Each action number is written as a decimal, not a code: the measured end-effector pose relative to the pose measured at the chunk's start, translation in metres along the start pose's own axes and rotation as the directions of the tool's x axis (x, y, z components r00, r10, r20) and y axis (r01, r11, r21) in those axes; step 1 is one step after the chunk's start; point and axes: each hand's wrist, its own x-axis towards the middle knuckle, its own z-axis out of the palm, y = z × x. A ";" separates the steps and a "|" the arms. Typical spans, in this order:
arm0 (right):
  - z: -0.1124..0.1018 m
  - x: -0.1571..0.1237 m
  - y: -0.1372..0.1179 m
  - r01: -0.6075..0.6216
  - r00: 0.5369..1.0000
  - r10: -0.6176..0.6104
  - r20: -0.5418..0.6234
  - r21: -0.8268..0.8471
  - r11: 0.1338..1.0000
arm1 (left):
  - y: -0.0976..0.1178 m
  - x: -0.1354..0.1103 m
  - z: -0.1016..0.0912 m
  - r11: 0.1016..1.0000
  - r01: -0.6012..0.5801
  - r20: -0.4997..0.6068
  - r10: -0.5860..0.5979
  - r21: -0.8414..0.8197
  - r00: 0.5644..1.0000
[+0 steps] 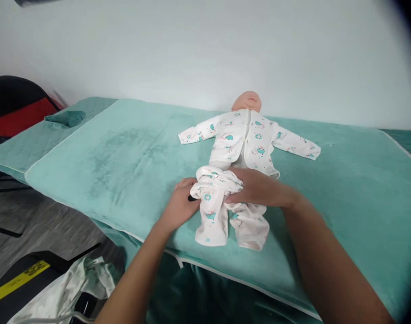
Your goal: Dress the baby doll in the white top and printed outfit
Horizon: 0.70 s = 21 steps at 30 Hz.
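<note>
A baby doll point(247, 101) lies on its back on a green-covered bed. It wears a white printed baby jacket point(227, 137), fastened at the chest, with the sleeves spread wide. Matching baby pants point(214, 220) cover the doll's legs, bunched at the waist below the jacket hem. My left hand point(181, 204) grips the pants at their left side, its fingertips partly hidden by the cloth. From the right, my right hand point(254, 186) closes its thumb and fingers on the bunched waist. The doll's feet do not show.
The padded bed point(131, 157) has a pale piped edge and stands against a white wall point(192, 54). A small green cushion point(65, 118) lies at its far left. A black and red chair point(20, 110) stands beyond. At lower left, printed cloth point(67, 283) lies on a black chair with a yellow label point(20, 281).
</note>
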 end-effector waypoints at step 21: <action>0.014 0.009 -0.006 -0.082 0.973 0.065 -0.222 -0.068 0.994 | -0.010 0.050 0.017 0.906 0.200 -0.335 -0.070 0.373 0.940</action>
